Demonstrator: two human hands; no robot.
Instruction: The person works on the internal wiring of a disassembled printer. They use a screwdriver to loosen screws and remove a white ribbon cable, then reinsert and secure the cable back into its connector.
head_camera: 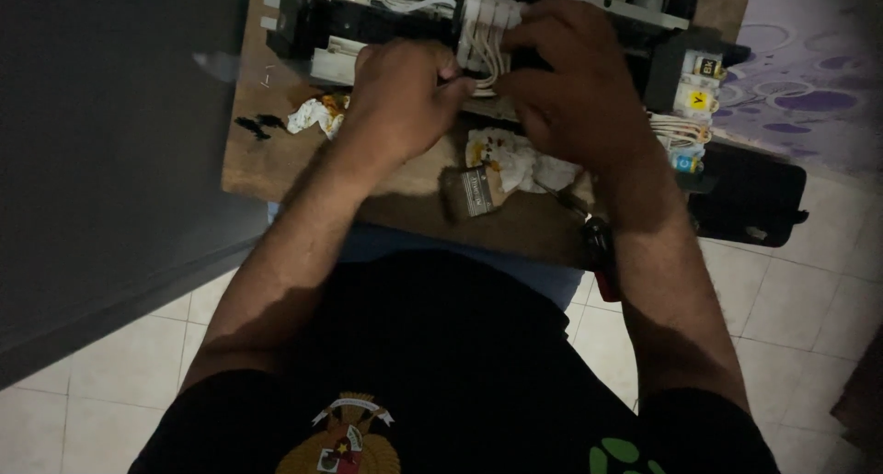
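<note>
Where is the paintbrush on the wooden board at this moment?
In the head view, the paintbrush lies on the wooden board near its front edge, below and between the left hand and right hand, just left of the stained tissue.

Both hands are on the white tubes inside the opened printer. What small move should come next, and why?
Probably ease the white tubes gently free with the right hand while the left hand steadies the opened printer. Both hands already pinch at that bundle, and stained tissues nearby suggest ink can leak, so a slow pull seems safest.
</note>
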